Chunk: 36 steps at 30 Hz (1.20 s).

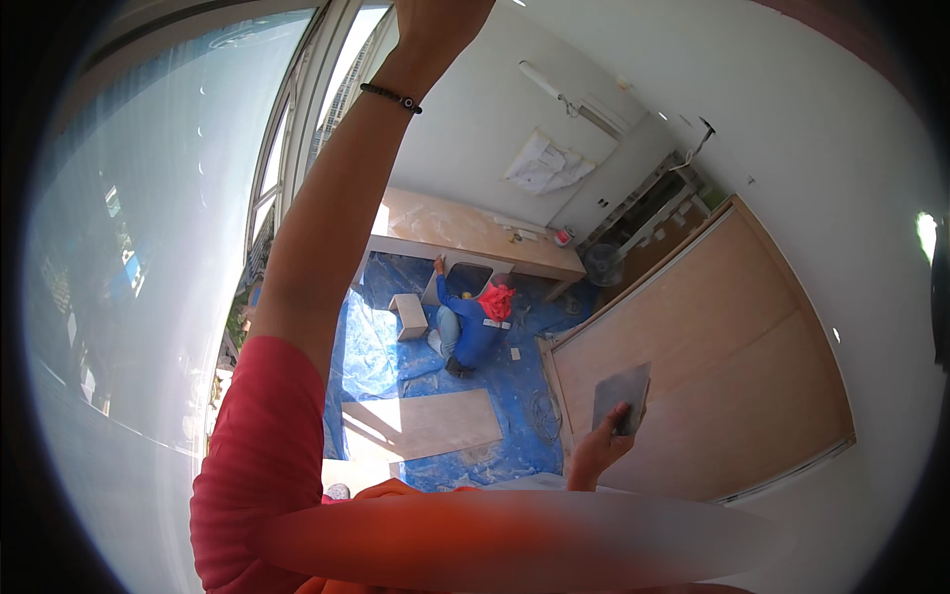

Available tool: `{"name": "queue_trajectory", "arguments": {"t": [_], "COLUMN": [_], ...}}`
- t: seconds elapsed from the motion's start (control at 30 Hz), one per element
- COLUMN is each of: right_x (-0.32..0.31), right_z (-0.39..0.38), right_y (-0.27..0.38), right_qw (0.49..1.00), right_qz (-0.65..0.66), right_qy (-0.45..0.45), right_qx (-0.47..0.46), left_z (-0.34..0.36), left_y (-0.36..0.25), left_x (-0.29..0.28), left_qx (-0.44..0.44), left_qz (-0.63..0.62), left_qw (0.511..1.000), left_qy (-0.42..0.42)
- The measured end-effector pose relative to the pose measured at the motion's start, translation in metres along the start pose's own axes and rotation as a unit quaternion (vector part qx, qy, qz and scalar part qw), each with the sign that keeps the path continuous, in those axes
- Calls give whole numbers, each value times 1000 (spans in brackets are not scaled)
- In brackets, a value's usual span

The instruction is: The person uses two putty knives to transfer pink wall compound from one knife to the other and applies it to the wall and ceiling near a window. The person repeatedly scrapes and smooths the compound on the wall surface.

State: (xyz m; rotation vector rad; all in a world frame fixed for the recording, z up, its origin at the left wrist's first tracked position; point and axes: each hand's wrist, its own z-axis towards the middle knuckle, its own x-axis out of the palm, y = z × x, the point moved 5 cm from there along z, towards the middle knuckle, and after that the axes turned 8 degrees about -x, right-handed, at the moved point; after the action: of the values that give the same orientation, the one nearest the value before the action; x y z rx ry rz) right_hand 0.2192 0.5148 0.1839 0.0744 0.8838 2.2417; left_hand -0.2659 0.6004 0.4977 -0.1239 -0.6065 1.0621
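My left arm, in a red sleeve and with a dark beaded bracelet (392, 97) at the wrist, reaches straight up beside the window. Only the base of my left hand (440, 25) shows; its fingers lie beyond the top edge, so whatever they touch is hidden. Low on the right, my right hand (600, 450) is closed round a flat grey rectangular plate (616, 394), thumb against its face. It looks like a scraper blade, but its exact kind is unclear. Behind it is a large wooden panel (712, 356).
A co-worker (470, 322) in blue crouches on blue floor sheeting (450, 470) by a small box-shaped wooden piece (408, 317). A board (445, 421) lies flat nearby. Beyond runs a long wooden bench (445, 220). Window glass (148, 247) fills the left side.
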Motion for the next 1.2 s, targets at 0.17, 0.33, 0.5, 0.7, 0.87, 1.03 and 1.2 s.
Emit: {"name": "queue_trajectory", "arguments": {"t": [0.17, 0.33, 0.5, 0.7, 0.87, 1.03, 1.2], "right_x": [-3, -12, -22, -7, 33, 71, 75], "right_z": [1, 0, -6, -9, 5, -33, -86], "right_y": [1, -11, -10, -2, -24, -54, -40], "right_qw": [998, 997, 993, 935, 697, 451, 350], "right_qz": [-11, -51, -62, 189, 619, 775, 797], "right_qy": [-43, -56, -96, -170, -61, 154, 248], "right_qx": [-42, -13, 25, 246, 357, 415, 426], "left_z": [-7, 0, -15, -151, -315, -387, -424], "left_y": [-14, 46, 106, 80, -37, -145, -170], "left_x": [16, 78, 71, -10, -94, -152, -158], "left_qx": [58, -81, -131, -174, -103, -12, 59], "left_qz": [-98, 22, 19, -115, -254, -474, -463], "left_qw": [993, 986, 991, 976, 907, 763, 720], "left_qy": [34, 147, 10, 56, 321, 438, 514]}}
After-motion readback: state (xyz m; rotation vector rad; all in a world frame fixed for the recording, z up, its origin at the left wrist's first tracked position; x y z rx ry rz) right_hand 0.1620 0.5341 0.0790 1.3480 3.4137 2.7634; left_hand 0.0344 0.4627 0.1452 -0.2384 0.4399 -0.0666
